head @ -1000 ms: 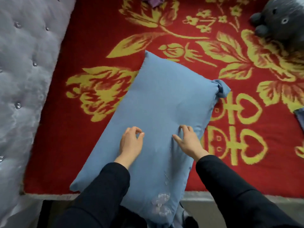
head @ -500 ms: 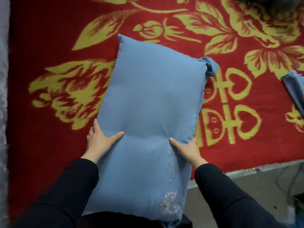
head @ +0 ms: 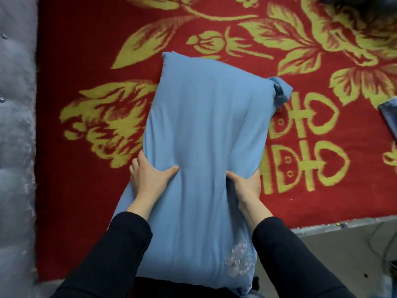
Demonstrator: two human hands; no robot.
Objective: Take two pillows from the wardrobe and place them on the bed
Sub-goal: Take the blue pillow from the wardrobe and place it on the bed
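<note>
A long blue pillow with a pale embroidered butterfly near its close end lies lengthwise on the bed's red blanket, its near end hanging past the bed edge toward me. My left hand grips its left side, thumb pressed on top. My right hand grips the right side, thumb on top and fingers under the edge. The cloth is pinched in between my hands. A corner of a second blue pillow shows at the right edge.
The red blanket carries large yellow flowers and heart signs. A grey tufted headboard runs down the left side. A dark plush toy sits at the top right. Grey floor with cables lies beyond the bed edge at lower right.
My hands went from resting on top of the pillow to gripping its two sides. The pillow has turned straighter, pointing away from me, and is squeezed in at the middle.
</note>
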